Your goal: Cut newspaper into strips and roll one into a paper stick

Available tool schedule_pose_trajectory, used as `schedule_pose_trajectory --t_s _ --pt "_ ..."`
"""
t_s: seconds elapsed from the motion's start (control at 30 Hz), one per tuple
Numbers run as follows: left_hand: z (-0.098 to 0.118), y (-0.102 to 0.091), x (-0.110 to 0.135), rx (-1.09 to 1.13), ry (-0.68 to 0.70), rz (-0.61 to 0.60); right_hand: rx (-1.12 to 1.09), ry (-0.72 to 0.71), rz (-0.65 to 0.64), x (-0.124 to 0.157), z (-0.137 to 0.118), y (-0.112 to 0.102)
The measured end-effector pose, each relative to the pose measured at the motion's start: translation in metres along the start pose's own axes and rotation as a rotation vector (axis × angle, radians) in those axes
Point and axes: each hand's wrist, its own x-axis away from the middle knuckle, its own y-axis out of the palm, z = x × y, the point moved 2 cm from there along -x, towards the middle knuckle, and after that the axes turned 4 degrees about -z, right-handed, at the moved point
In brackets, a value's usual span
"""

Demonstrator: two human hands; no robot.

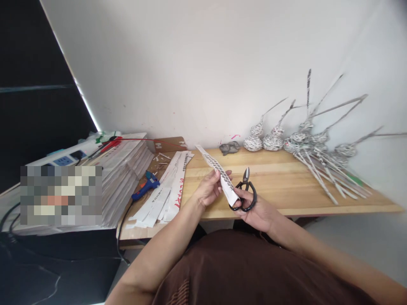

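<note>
Head view: clock centred on the hands, 12 = toward the white wall [190,63].
Strip: long white paper strip with black print [226,186], held over the edge area of the pale wooden tabletop [273,169]; far end toward 11, near end toward 5.
Left hand [210,189]: pinching the strip around mid-length, thumb on top.
Right hand [256,212]: at 4, fingers curled around the scissors and meeting the strip's near end; exact finger placement hidden.
Scissors: black-handled metal scissors [255,195], tips toward 12, beside the strip.
Loose strips: fan of flat white printed paper strips [163,199], at 9.
Glue gun: blue plastic glue gun [144,188], at 9, just beyond the fan.
Stack: tall pile of white paper sheets [127,167], farther out at 9 to 10.
Cloth: crumpled grey cloth-like piece [229,147], at 12, near the wall.
Gourds: row of woven grey-white gourd shapes [253,143], 1 to 2, long stems up.
Sticks: thin white paper sticks [318,173], at 3, splayed in front of the gourds.
</note>
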Motion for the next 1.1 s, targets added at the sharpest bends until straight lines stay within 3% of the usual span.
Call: schedule_pose_trajectory --t_s 0.13,0.2,0.37,0.63,0.9,1.1 --pt "0.012 0.013 0.003 0.028 0.039 0.018 0.045 0.034 -0.070 0.008 0.006 -0.001" --pt "0.022 0.014 0.005 -0.004 0.071 0.095 0.168 0.000 -0.119 0.011 0.006 -0.001" --pt "0.056 0.004 0.014 -0.081 0.167 0.315 0.571 -0.084 -0.120 0.018 0.001 -0.001" --pt "0.087 -0.008 0.019 -0.157 0.274 0.460 0.894 0.007 -0.343 0.043 -0.005 0.020" --pt "0.089 -0.007 0.022 -0.139 0.313 0.467 0.895 0.072 -0.338 0.039 -0.003 0.028" --pt "0.083 0.001 0.030 -0.122 0.303 0.395 0.796 0.047 -0.315 0.029 -0.004 0.032"
